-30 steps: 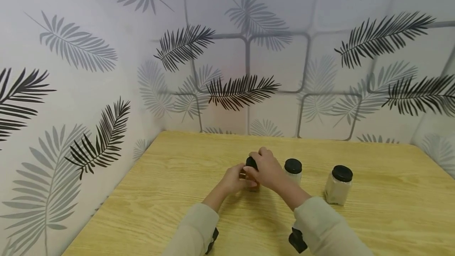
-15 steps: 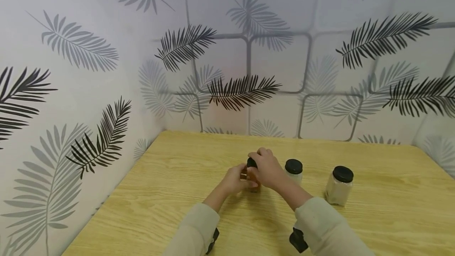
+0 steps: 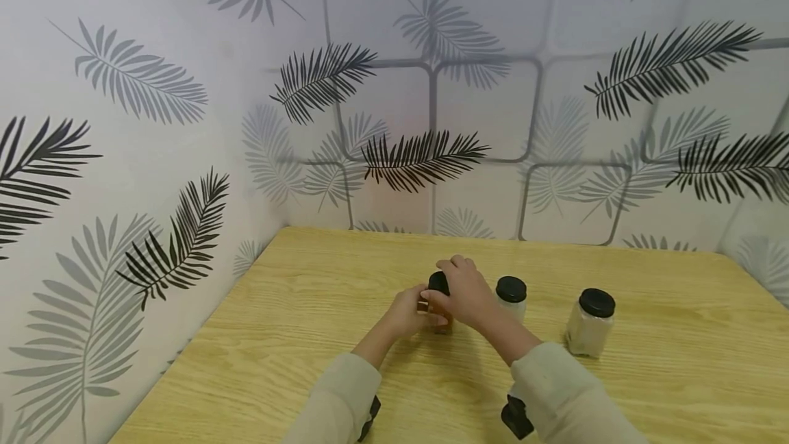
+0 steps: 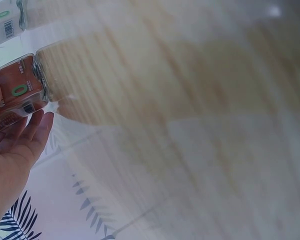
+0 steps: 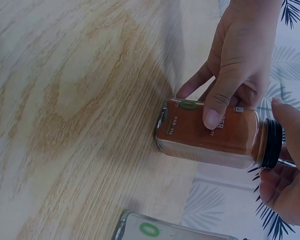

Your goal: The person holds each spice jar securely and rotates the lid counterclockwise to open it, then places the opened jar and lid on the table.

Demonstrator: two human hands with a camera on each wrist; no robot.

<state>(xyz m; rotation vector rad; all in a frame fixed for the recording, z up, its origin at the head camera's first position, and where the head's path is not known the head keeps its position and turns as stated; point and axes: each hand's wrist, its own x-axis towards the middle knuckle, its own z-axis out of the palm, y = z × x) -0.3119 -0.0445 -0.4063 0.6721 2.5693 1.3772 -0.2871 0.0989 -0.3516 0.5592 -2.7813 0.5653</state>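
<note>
Brown jar (image 5: pixel 212 141), one: upright on the table (image 3: pixel 320 279), black lid (image 5: pixel 273 145) on. Left hand (image 3: pixel 408 314): fingers round the jar's body. Right hand (image 3: pixel 466 293): fingertips gripping the lid. Change: right fingertips shifted slightly, showing more lid; jar stays put. Judgement: lid probably being turned, not yet off. Pale jars (image 3: pixel 590 327), two, to the right.

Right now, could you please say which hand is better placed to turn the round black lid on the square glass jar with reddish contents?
Likely the right hand: it grips the round black lid, while the left hand holds the square glass jar lower down and could steady it.
</note>
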